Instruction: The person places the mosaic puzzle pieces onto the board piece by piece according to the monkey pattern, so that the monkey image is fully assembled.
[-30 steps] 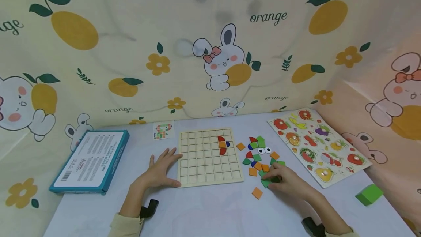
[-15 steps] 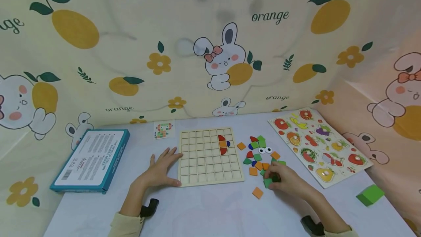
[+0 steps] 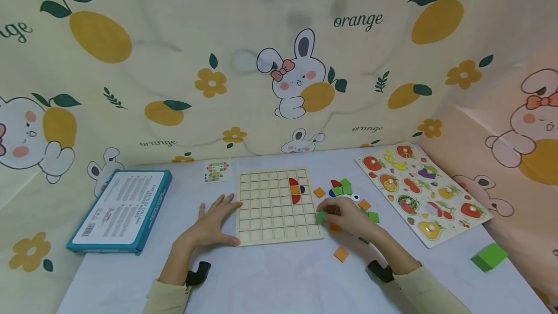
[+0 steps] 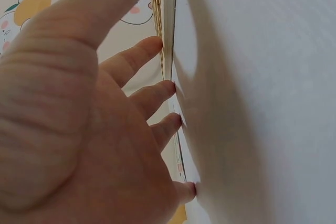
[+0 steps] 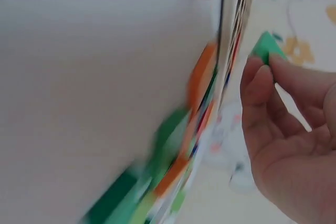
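Head view, loose orange square tile (image 3: pixel 341 254) on the white bench (image 3: pixel 279 280), left hand (image 3: pixel 211 227) with fingers apart touching the left edge of a pale wooden grid board (image 3: pixel 270 207), right hand (image 3: pixel 348 216) with fingers clamped on a small green tile (image 3: pixel 321 216) by its right edge, printed card (image 3: pixel 217 172) beyond.

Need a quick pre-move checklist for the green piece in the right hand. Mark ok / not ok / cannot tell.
1. Green piece held: ok, pinched by the right hand.
2. Grid board steadied: ok, left hand touches its left edge.
3. Bare cells: ok, most of them; red pieces, an orange piece and a blue piece sit toward the right.
4. Pattern card visible: ok, pattern showing.
5. Loose pieces fully visible: not ok, right hand covers some.
6. Green piece's height over the board: cannot tell.
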`<move>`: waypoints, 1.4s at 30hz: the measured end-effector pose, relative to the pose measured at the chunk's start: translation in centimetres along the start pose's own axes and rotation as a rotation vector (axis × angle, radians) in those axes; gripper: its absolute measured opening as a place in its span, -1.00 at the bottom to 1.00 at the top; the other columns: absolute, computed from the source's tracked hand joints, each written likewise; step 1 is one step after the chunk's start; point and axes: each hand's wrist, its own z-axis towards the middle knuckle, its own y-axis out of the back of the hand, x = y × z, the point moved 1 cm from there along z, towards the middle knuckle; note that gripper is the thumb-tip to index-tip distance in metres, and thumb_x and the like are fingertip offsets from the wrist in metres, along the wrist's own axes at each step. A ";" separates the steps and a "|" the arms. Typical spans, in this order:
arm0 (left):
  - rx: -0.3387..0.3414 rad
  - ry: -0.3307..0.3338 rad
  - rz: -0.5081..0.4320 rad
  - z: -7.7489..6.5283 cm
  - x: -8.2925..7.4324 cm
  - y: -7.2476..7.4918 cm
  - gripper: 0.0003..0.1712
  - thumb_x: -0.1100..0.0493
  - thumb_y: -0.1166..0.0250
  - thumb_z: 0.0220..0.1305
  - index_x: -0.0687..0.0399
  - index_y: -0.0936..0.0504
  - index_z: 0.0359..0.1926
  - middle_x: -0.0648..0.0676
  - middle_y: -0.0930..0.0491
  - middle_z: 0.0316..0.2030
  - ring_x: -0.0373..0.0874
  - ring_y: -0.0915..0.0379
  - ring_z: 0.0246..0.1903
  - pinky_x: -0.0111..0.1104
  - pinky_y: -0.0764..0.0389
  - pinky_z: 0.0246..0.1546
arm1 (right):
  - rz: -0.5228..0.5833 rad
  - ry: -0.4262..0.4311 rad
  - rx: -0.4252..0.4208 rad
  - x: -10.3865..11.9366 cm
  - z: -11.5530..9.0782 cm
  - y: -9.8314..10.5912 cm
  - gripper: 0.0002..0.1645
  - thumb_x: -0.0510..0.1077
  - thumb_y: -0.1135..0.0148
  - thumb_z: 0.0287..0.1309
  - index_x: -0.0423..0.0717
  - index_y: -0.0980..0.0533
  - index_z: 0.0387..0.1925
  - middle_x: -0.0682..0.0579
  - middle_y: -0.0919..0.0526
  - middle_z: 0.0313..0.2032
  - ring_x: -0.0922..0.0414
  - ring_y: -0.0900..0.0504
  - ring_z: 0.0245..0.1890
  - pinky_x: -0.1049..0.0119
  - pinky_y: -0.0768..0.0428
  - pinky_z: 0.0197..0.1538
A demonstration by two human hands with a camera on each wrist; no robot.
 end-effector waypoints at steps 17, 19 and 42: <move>0.012 0.007 0.008 0.3 -0.5 0.0 0.22 -0.28 -0.62 -0.24 -0.04 -0.31 0.46 0.18 0.00 0.54 0.24 0.31 0.53 0.46 0.45 0.27 | -0.123 -0.093 0.027 2.8 10.4 -3.5 -0.90 -0.38 -0.32 0.18 -0.17 -0.64 -0.30 0.03 -0.63 -0.34 0.15 -0.52 -0.32 0.27 -0.57 -0.18; 0.011 0.008 0.008 0.3 -0.4 0.0 0.22 -0.29 -0.62 -0.24 -0.05 -0.31 0.46 0.18 0.00 0.54 0.24 0.31 0.53 0.45 0.45 0.27 | -0.157 -0.094 0.031 2.9 10.5 -3.6 -0.92 -0.36 -0.34 0.17 -0.16 -0.65 -0.32 0.09 -0.61 -0.38 0.16 -0.50 -0.35 0.29 -0.55 -0.24; 0.000 0.011 -0.010 0.2 0.1 -0.1 0.23 -0.28 -0.62 -0.25 -0.05 -0.31 0.47 0.19 0.00 0.54 0.24 0.33 0.53 0.43 0.50 0.28 | -0.056 -0.067 -0.112 1.3 7.9 -1.5 -0.84 -0.29 -0.38 0.18 -0.23 -0.69 -0.18 0.04 -0.60 -0.35 0.13 -0.47 -0.42 0.34 -0.47 -0.42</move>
